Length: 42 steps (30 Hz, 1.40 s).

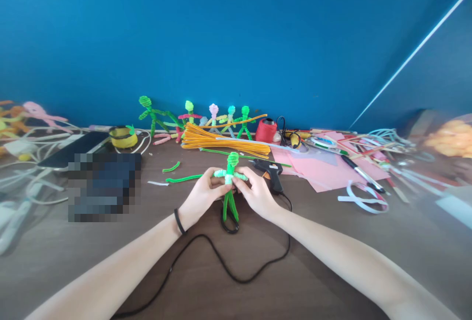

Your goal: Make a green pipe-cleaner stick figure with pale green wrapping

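A green pipe-cleaner figure (pixel 232 161) is held upright over the middle of the table, with a coiled head, pale mint arms and chest, and two straight green legs hanging down. My left hand (pixel 206 193) pinches its body and arm from the left, a black band round the wrist. From the right, my right hand (pixel 256 193) grips the other arm and side of the chest. The fingertips of both hands nearly meet at the figure's body. Left of my left hand lie a green pipe cleaner (pixel 183 179) and a short green piece (pixel 171 167).
A black glue gun (pixel 272 175) lies right of my right hand, its cord (pixel 236 279) looping across the front. Behind are orange pipe cleaners (pixel 224 142) and several finished figures (pixel 146 113) against the blue wall. Pink paper (pixel 317 175) lies right, a dark phone (pixel 75 149) left.
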Motion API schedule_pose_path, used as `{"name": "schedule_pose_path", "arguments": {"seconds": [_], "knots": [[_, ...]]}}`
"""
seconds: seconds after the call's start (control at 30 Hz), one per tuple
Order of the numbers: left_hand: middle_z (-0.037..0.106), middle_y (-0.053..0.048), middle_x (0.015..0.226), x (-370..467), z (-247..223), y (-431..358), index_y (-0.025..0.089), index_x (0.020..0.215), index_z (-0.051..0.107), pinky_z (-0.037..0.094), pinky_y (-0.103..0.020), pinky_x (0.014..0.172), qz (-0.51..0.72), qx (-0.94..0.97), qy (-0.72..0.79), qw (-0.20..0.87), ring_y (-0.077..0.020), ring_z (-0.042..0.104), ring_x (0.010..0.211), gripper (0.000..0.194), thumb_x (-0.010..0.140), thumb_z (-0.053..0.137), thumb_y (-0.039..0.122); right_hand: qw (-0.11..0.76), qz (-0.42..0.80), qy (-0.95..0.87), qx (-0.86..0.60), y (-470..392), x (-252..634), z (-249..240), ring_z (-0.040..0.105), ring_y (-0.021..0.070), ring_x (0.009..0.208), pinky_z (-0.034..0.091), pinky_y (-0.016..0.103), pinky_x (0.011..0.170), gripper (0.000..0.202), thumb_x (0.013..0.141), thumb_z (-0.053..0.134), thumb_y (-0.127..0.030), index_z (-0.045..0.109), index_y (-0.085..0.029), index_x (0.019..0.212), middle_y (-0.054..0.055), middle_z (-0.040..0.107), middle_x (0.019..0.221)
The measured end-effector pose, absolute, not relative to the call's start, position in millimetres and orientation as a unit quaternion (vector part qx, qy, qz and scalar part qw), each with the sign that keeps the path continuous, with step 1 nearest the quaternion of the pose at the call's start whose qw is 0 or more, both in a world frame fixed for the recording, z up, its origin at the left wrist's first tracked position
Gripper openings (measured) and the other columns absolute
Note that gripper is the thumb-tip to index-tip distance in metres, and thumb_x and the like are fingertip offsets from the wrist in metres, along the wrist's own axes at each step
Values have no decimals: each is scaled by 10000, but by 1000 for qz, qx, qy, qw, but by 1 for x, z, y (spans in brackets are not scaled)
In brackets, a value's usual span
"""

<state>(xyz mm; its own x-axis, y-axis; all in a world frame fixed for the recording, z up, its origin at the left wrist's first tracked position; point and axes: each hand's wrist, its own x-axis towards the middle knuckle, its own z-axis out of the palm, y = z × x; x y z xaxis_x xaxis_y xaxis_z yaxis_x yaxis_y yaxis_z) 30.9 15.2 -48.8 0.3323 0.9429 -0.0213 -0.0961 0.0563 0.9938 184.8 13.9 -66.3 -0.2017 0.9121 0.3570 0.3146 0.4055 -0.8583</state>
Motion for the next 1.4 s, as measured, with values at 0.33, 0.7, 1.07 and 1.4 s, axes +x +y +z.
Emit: {"name": "schedule_pose_path", "arguments": {"seconds": [0.33,0.7,1.07,1.4], "knots": [[542,41,630,24,-48,24,150,786,531,438,-175,497,507,429,396,634,-65,543,504,227,652,639,299,449,342,-691,-451,13,183,-64,469,100,502,396,224,512,275,819,414,-276,441,-184,1077,-45,459,583],[577,31,588,30,-55,11,175,908,455,443,-227,500,465,602,418,496,-102,548,461,230,802,417,376,449,349,-675,-470,21,181,-72,517,141,584,425,263,554,170,775,438,-260,467,-198,930,-18,505,641],[526,71,503,25,-56,21,199,809,404,394,-194,394,588,426,421,545,-82,507,371,225,788,427,423,378,272,-759,-454,24,176,-61,526,126,607,417,245,599,158,774,407,-164,550,-182,839,-2,552,674],[556,69,573,23,-60,28,213,858,322,400,-206,433,639,339,419,549,-114,585,458,176,765,430,316,245,61,-808,-532,108,157,-43,507,221,893,389,335,765,95,745,518,-164,581,-153,816,95,571,919]]}}
